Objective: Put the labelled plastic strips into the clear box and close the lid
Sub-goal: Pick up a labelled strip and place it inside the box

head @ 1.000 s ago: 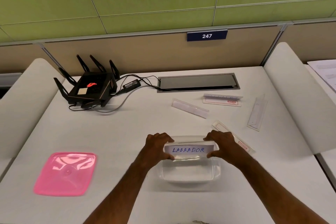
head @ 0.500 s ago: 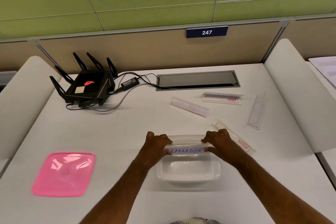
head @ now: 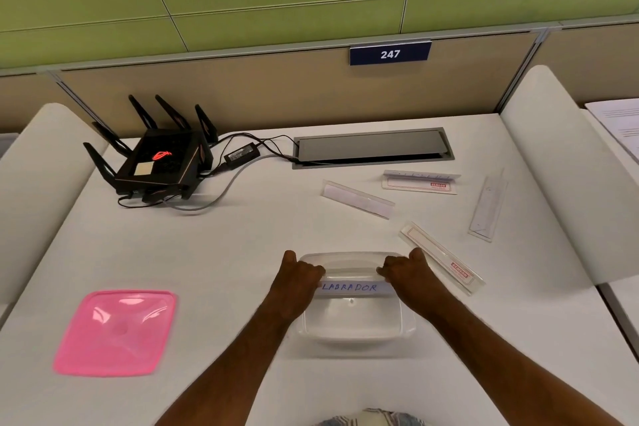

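Note:
A clear plastic box [head: 356,334] stands open on the white desk in front of me. Across its far half lies a strip labelled LABRADOR [head: 351,287]. My left hand [head: 299,278] grips the strip's left end and my right hand [head: 404,275] grips its right end, fingers curled. Several more strips lie on the desk to the right: one [head: 441,258] just beside the box, one [head: 358,199] further back, one [head: 420,181] near the cable hatch, one [head: 487,207] at the far right. The pink lid [head: 116,332] lies flat at the left.
A black router [head: 157,159] with antennas and its cables sit at the back left. A grey cable hatch [head: 373,147] is set in the desk at the back. White rounded dividers [head: 560,162] flank the desk on both sides.
Both hands have lowered the LABRADOR strip from above the box rim down into the box, tilting it flatter.

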`<state>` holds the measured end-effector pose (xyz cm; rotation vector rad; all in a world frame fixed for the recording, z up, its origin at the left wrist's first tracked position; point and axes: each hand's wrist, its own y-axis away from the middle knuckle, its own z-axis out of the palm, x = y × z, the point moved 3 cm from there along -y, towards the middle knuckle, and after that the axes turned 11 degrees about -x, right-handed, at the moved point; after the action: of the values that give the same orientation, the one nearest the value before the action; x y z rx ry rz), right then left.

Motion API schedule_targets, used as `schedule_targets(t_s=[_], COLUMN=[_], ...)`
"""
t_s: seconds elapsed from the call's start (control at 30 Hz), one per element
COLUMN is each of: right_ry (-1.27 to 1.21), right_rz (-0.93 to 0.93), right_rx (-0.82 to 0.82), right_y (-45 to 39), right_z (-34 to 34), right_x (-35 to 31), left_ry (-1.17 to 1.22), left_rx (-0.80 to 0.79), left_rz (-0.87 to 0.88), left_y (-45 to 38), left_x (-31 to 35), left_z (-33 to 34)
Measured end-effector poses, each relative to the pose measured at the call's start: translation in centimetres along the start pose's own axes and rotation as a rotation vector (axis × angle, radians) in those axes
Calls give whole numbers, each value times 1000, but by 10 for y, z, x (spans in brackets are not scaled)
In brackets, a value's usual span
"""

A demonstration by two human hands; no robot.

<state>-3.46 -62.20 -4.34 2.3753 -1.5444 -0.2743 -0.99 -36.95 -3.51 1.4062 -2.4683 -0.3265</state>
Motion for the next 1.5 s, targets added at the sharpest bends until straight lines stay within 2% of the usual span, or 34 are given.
schedule_targets(t_s=[0.23,0.4,0.77,0.83,0.97,1.07,1.13,1.27,1.4,1.5], right_ry=[-27,-57,-5,8,5,-27,-96,-398,-627,-713], right_rz=[-20,-2,71,70,81,65,50,99,166,220], right_rx=[141,6,-66,-66,-14,50,118,282,383,401], right_y=[-2,-8,-6,-5,-4,-1,3,10,6,3], right_z=[-5,9,15,14,10,5,-2,-20,-36,-39], right_x=[-3,-1,-5,-5,-6,-7,-9,-8,5,18], left_ry=[-156,-142,-171,-156,-82,-82,-99,30,176,315], left_rx=[56,51,-2,10,132,125,151,366,517,550], left_rz=[6,13,-16,-7,45,35,21,83,1,-39], left_y=[1,2,-5,-4,-1,0,0,0,-6,-14], left_x=[5,10,11,13,15,15,12,8,4,0], left_z=[-11,-11,2,1,-4,-2,-2,-10,-26,-35])
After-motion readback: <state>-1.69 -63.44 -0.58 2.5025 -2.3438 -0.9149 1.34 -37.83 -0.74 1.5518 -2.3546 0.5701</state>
